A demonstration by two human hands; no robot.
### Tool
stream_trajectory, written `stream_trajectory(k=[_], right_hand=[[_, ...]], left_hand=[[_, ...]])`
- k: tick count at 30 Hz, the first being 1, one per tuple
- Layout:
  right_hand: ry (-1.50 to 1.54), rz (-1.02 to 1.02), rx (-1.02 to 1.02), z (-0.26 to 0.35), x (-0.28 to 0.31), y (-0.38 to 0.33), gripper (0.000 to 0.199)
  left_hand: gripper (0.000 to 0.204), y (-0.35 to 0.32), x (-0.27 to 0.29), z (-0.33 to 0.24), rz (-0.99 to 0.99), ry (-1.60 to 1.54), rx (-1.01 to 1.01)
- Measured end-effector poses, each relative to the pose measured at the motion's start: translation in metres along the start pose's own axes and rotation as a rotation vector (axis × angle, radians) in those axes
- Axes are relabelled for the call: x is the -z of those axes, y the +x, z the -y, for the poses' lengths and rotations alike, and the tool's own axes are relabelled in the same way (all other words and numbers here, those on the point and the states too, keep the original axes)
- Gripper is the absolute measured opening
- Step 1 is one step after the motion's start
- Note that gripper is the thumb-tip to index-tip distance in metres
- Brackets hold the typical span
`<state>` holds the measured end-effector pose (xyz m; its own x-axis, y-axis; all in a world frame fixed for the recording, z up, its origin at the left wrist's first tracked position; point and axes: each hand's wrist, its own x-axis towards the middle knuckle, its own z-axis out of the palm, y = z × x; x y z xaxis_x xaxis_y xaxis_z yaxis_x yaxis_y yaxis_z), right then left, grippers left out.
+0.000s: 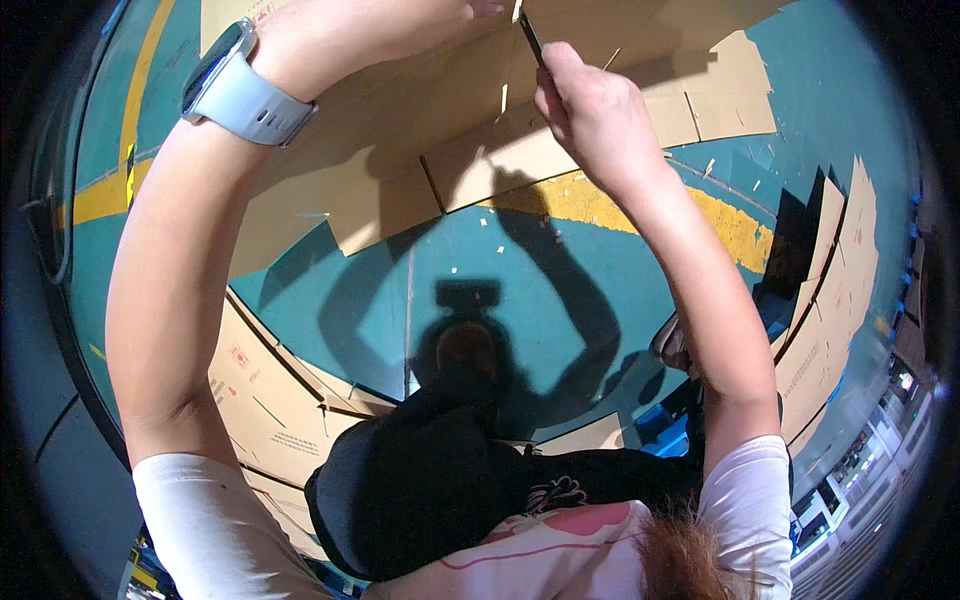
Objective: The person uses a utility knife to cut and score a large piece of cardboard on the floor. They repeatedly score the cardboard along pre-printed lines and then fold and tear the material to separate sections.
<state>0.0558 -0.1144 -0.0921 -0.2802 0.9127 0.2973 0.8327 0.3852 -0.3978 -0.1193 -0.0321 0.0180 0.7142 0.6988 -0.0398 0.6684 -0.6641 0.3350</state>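
Observation:
A wide sheet of brown cardboard [450, 100] lies across the top of the view, with slots cut along its nearer edge. My right hand [595, 105] is closed around a slim black tool [531, 40] that looks like a utility knife; its pale tip meets the cardboard near the top edge. My left hand [440, 14] reaches over the same sheet from the left, close to that tip. The upper edge of the view cuts off most of its fingers, so their grip is hidden. A watch with a pale blue strap [250, 98] is on my left wrist.
Cardboard also lies at the lower left [265, 400] and stands in slotted pieces at the right [830, 290]. The green floor [520, 290] carries a yellow stripe [590, 208] and small cardboard scraps. My bent knee [400, 480] is below, and my shadow falls ahead of it.

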Motion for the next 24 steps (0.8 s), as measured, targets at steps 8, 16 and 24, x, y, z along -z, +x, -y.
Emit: stream_trajectory(k=[8,16,24], right_hand=[[-0.112,-0.022,0.033,-0.008,-0.004,0.018,0.012],[-0.074,-0.045,0.003,-0.013,-0.009,0.013,0.012],[-0.018,-0.01,-0.025,-0.004,-0.007,0.004,0.012]], left_hand=[[0.013,0.0,-0.001,-0.002,0.0,-0.001,0.004],[0.014,0.003,-0.003,-0.007,0.036,-0.018,0.047],[0.013,-0.003,-0.002,-0.002,-0.026,-0.007,0.01]])
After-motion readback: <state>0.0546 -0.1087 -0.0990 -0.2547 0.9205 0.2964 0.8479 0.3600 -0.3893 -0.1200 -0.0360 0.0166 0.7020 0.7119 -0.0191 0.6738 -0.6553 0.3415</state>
